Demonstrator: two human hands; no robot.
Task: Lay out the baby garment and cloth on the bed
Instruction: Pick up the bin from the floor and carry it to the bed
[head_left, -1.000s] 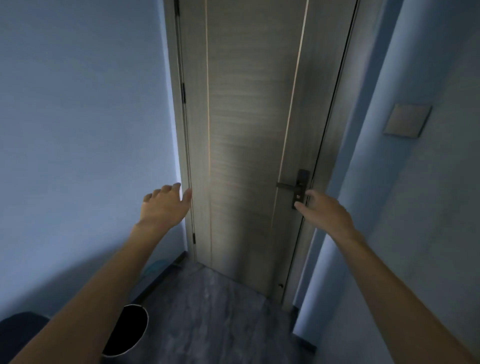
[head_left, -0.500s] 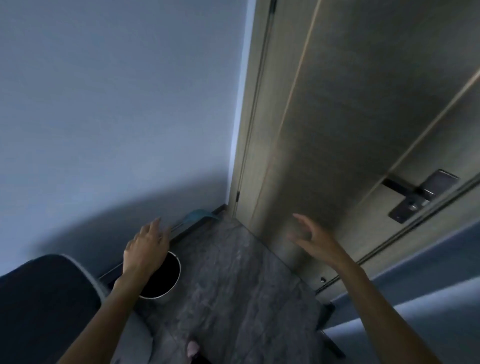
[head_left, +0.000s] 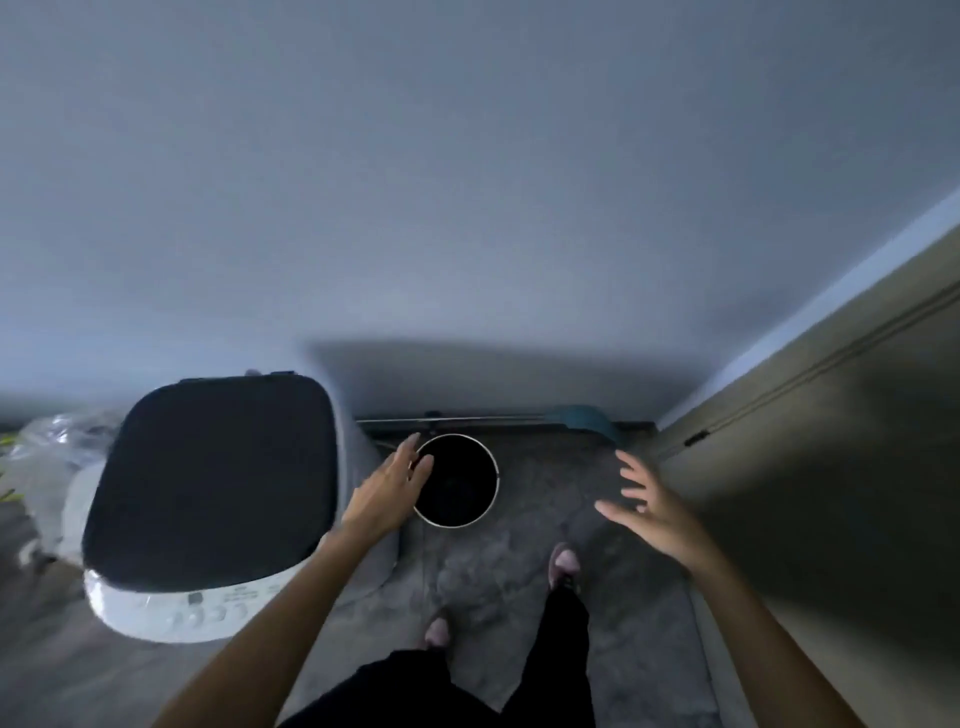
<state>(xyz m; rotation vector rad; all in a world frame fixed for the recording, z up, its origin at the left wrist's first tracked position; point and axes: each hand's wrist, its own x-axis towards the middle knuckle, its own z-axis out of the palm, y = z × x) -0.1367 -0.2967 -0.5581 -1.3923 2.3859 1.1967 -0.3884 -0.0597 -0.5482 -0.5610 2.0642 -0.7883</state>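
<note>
Grey wall (head_left: 467, 182) is filling most of the head view, with dark stone-patterned floor (head_left: 519, 582) running along its foot and a wooden door (head_left: 831, 493) closing off the right side. Against the wall a white washing machine (head_left: 208, 493) with a dark shut lid is standing at the left, crumpled clear plastic (head_left: 57, 447) lying beyond it. Just beside the machine a round dark bucket (head_left: 456, 480) is sitting on the floor, and behind it a long-handled tool with a teal head (head_left: 582, 417) is lying along the skirting.

Neither the baby garment, the cloth nor the bed is showing anywhere, so the task is seemingly at its fetching stage, with nothing laid out yet.

Left hand (head_left: 387, 488) is hovering between machine and bucket, its grip loosely spread and holding nothing, fingertips over the bucket's rim. Right hand (head_left: 652, 506) is hanging in the air nearer the door, fingers splayed wide, also holding nothing.

Next move probably calls for lifting the machine's lid or looking into the bucket; what the bucket holds is too dark to tell.
</note>
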